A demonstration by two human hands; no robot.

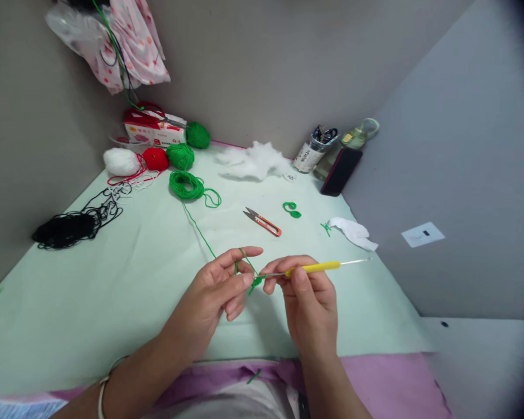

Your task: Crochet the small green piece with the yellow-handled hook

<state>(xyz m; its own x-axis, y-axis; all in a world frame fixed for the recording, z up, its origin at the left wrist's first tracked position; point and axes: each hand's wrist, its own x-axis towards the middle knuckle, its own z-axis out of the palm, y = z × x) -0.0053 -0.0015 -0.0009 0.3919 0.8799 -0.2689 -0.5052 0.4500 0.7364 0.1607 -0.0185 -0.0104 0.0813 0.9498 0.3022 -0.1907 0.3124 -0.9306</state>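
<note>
My right hand (311, 294) grips a crochet hook (321, 267) by its yellow handle, with one metal end pointing left and the other right. The left tip meets a small piece of green crochet (257, 283). My left hand (222, 285) pinches that piece between thumb and finger. Green yarn (201, 233) loops over the raised left index finger and runs back to a loose green coil (186, 185) on the table. Just beyond the hands lie orange-handled thread snips (264, 222). A short curl of green crochet (292, 209) rests to their right.
White stuffing (255, 161) lies at the back. Balls of green (180, 156), red (156, 159) and white yarn (121, 162) sit back left, with a black skein (65, 230) nearer. A pen cup (308, 156), a phone (341, 171) and crumpled tissue (353, 232) stand or lie on the right.
</note>
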